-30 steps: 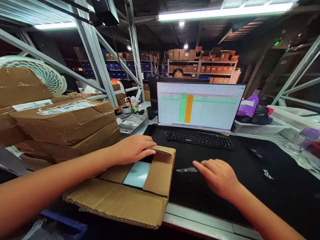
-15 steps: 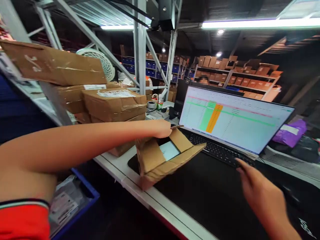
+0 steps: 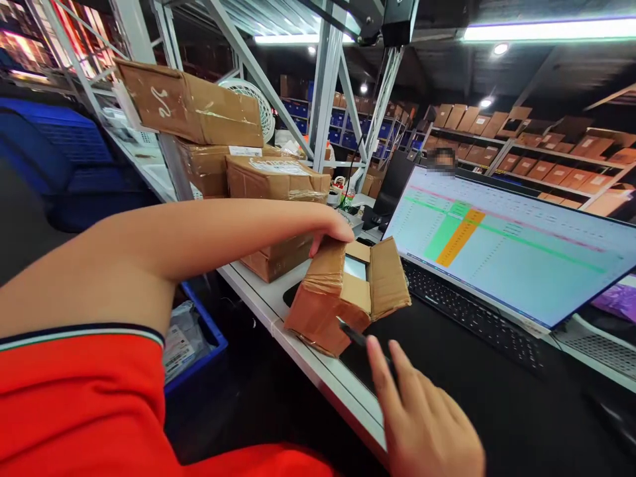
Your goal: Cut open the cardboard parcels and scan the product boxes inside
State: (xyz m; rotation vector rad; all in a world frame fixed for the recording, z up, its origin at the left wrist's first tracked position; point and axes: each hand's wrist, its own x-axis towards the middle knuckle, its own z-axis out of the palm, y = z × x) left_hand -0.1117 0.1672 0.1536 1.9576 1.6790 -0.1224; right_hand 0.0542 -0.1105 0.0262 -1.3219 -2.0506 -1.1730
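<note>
My left hand (image 3: 332, 230) reaches across and grips the top flap of a small open cardboard box (image 3: 322, 305), which stands tilted on the table's front edge. A pale flat item (image 3: 356, 266) shows inside the box. My right hand (image 3: 422, 417) is low in front, just right of the box, its fingers partly curled round a thin dark tool (image 3: 354, 335) whose tip touches the box's side. A black mat (image 3: 447, 384) lies under the box and the right hand.
Taped cardboard parcels (image 3: 273, 180) are stacked to the left, with a white fan (image 3: 254, 106) behind. A monitor (image 3: 501, 245) and black keyboard (image 3: 472, 319) stand to the right. A blue bin (image 3: 201, 338) sits below the table edge. A person (image 3: 442, 158) is behind the monitor.
The view has swung left. My left hand has tipped the box up onto its side. My right hand has come from near the keyboard to the box, now with the dark tool.
</note>
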